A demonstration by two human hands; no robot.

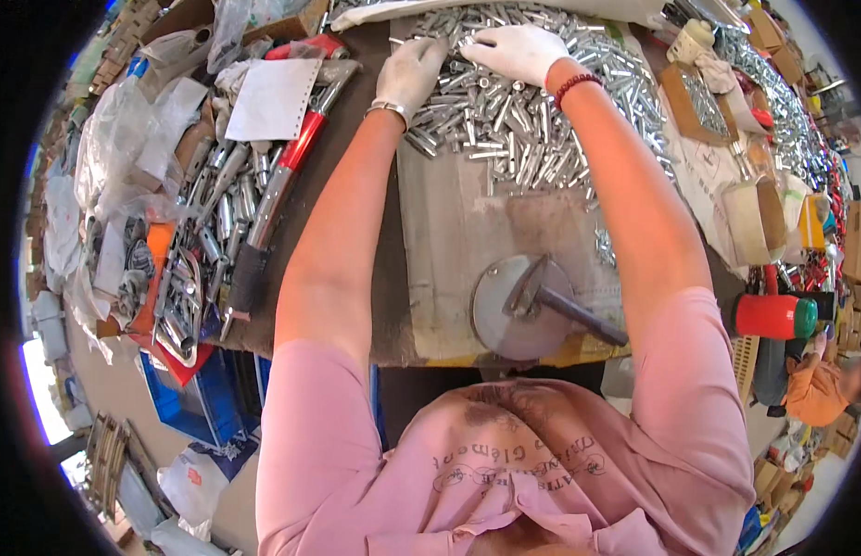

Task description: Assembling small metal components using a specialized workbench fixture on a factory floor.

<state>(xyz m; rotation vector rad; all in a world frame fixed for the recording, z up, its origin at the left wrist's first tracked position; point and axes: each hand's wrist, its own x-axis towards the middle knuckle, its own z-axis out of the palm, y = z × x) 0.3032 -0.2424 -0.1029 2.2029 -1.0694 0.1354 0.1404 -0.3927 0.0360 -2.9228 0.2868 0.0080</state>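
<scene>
Both my hands wear white gloves and reach to the far part of the table, over a wide pile of small silvery metal tubes and pins (532, 139). My left hand (411, 76) is at the pile's left edge, fingers bent and pressed together; whatever lies in them is hidden. Just to its right, my right hand (521, 52) pinches a small metal piece (465, 43) at its fingertips. The pile lies on a worn cardboard sheet (449, 250). Close to my body, a hammer (579, 315) rests with its head on a round grey metal disc (506, 329).
On the left lie loose metal tools and tubes (228, 208), a long red-and-black tool (287, 167), white paper (273, 100) and plastic bags (125, 139). To the right are a box of pins (697, 104) and a red jar with green lid (773, 316). Someone in orange (815, 389) is beyond.
</scene>
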